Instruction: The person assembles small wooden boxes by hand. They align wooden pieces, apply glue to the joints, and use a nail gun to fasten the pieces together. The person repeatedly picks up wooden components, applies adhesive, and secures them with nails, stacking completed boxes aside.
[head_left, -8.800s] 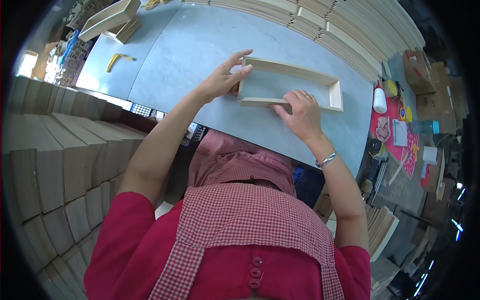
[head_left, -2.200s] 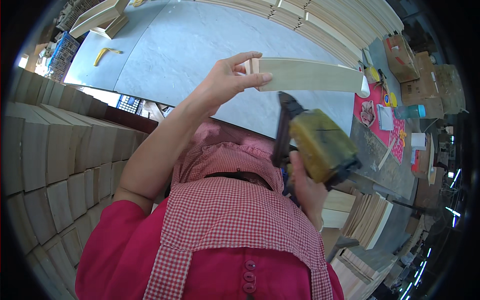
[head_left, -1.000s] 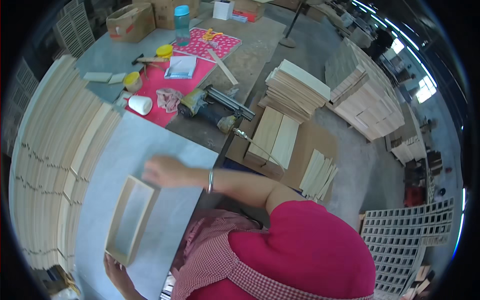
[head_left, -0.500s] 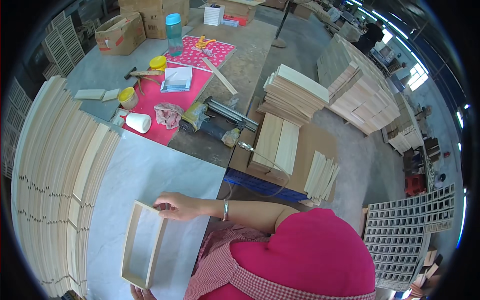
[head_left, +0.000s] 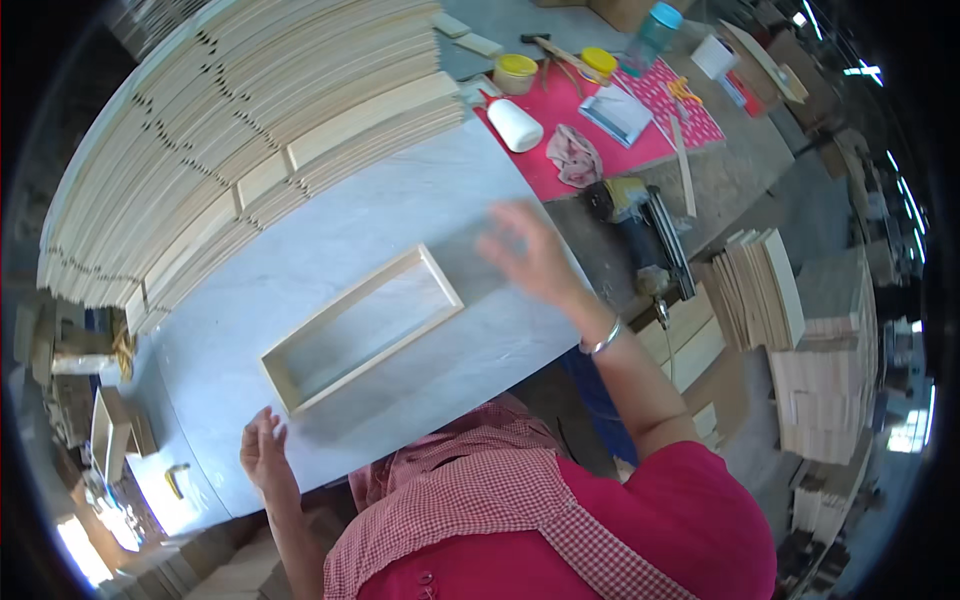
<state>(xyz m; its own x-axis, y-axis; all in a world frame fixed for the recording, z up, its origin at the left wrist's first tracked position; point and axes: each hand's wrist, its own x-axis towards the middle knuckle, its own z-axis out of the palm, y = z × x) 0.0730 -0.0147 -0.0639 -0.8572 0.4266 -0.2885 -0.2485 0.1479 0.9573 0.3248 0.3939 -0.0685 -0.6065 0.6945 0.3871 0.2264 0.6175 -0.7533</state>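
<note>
Lying on the surface [head_left: 400,200], the rectangular wooden frame [head_left: 380,357] has its four sides already meeting but its middle uncovered, while the left hand [head_left: 263,452], near one corner, and blurred right hand [head_left: 530,252] are both open, empty.

Worn on the head, 1 camera (a wide fisheye) looks down across the pale table [head_left: 372,218].

Tabletop [head_left: 400,215] softly bright; glare lower left; right grip [head_left: 532,254] motion-blurred; edges bowed, corners black.
</note>
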